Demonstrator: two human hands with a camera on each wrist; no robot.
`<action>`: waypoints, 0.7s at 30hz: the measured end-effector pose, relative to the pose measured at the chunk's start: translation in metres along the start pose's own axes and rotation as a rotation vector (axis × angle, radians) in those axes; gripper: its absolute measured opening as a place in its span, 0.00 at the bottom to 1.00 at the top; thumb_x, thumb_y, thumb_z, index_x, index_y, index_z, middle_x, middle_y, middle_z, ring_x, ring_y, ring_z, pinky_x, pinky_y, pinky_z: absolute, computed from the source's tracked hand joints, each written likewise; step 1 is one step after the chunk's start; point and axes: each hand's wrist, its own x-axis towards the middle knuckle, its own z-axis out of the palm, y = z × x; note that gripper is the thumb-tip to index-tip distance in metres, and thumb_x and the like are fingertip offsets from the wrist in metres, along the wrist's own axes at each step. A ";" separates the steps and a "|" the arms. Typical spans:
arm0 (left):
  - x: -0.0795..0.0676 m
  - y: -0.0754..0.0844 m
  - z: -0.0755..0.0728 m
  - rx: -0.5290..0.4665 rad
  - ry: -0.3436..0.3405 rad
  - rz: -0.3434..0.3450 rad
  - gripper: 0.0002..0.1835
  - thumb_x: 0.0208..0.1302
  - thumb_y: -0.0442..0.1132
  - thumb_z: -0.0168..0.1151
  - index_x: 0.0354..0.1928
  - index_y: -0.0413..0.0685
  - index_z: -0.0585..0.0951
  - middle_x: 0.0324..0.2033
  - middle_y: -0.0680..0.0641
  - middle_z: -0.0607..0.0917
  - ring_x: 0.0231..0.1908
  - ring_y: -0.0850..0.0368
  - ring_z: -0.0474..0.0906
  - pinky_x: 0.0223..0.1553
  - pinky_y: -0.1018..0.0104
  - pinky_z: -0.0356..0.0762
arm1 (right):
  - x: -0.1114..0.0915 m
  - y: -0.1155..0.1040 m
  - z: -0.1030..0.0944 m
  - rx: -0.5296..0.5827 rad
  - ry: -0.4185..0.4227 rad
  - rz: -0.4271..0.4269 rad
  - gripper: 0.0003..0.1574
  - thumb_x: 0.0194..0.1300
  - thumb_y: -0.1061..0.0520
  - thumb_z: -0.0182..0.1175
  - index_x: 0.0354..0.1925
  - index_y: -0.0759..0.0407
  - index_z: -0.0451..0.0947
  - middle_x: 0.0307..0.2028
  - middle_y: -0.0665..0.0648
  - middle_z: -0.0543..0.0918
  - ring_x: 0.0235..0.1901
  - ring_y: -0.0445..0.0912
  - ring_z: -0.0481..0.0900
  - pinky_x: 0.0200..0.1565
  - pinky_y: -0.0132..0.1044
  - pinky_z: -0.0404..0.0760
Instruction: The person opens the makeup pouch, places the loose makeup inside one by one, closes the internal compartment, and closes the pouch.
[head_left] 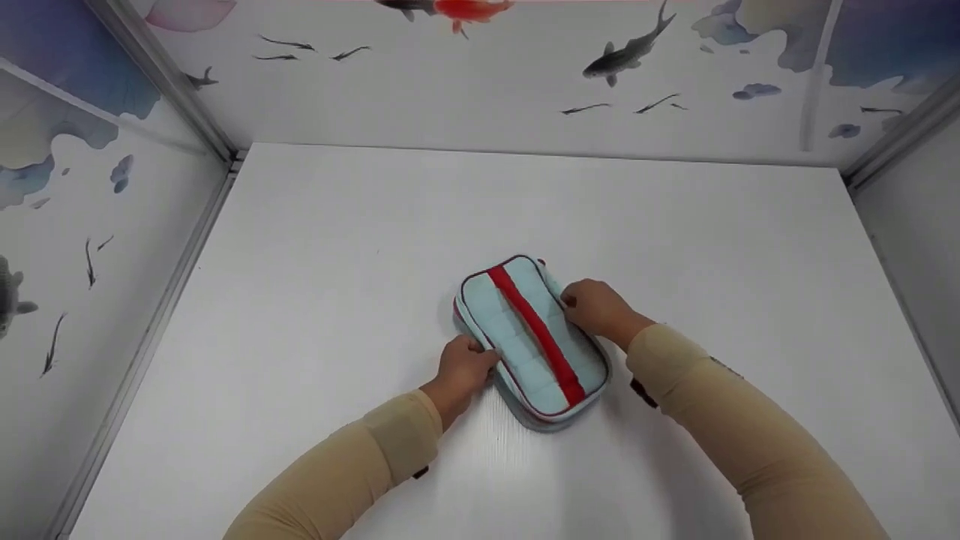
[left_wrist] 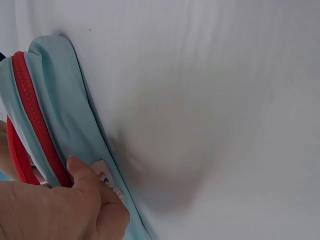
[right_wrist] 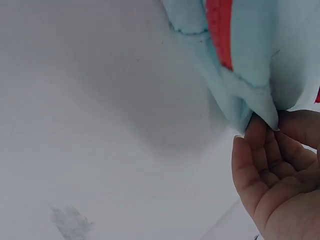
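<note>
A light blue zippered pouch (head_left: 487,309) with dark red piping lies slanted near the middle of the white table, a red strap (head_left: 534,326) running along its top. My left hand (head_left: 463,369) pinches its near left side. In the left wrist view, the thumb presses the blue fabric between the red zipper (left_wrist: 31,100) and a small printed label (left_wrist: 103,173). On the opposite side, my right hand (head_left: 601,309) pinches a fold of the side fabric between thumb and fingers. The right wrist view shows a short red zipper end (right_wrist: 220,37) above that fold. The pouch's inside is hidden.
White panels with painted fish stand behind (head_left: 420,97) and to the left (head_left: 150,195) of the table (head_left: 337,240). A plain panel (head_left: 915,202) borders the right side. A grey smudge (right_wrist: 71,221) marks the surface in the right wrist view.
</note>
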 end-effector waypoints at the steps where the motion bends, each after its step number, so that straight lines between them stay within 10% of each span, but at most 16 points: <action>1: -0.001 -0.001 0.002 -0.014 -0.006 0.001 0.04 0.66 0.32 0.56 0.35 0.39 0.70 0.29 0.47 0.73 0.31 0.56 0.70 0.30 0.69 0.71 | 0.001 -0.001 -0.001 -0.015 0.003 -0.006 0.17 0.68 0.63 0.50 0.51 0.69 0.78 0.44 0.64 0.82 0.39 0.52 0.76 0.46 0.46 0.80; 12: -0.008 -0.009 0.018 -0.077 0.027 0.045 0.07 0.67 0.37 0.57 0.34 0.41 0.71 0.26 0.48 0.72 0.26 0.57 0.70 0.27 0.69 0.70 | 0.013 -0.009 -0.007 -0.100 -0.017 0.039 0.15 0.69 0.62 0.50 0.49 0.63 0.79 0.45 0.61 0.82 0.42 0.53 0.76 0.51 0.49 0.77; 21: 0.011 0.004 -0.032 -0.001 0.190 0.039 0.15 0.65 0.46 0.60 0.40 0.40 0.72 0.32 0.46 0.75 0.33 0.54 0.72 0.34 0.66 0.71 | -0.007 0.010 -0.025 -0.058 0.061 -0.060 0.22 0.70 0.58 0.52 0.58 0.68 0.74 0.50 0.66 0.80 0.49 0.58 0.77 0.53 0.52 0.76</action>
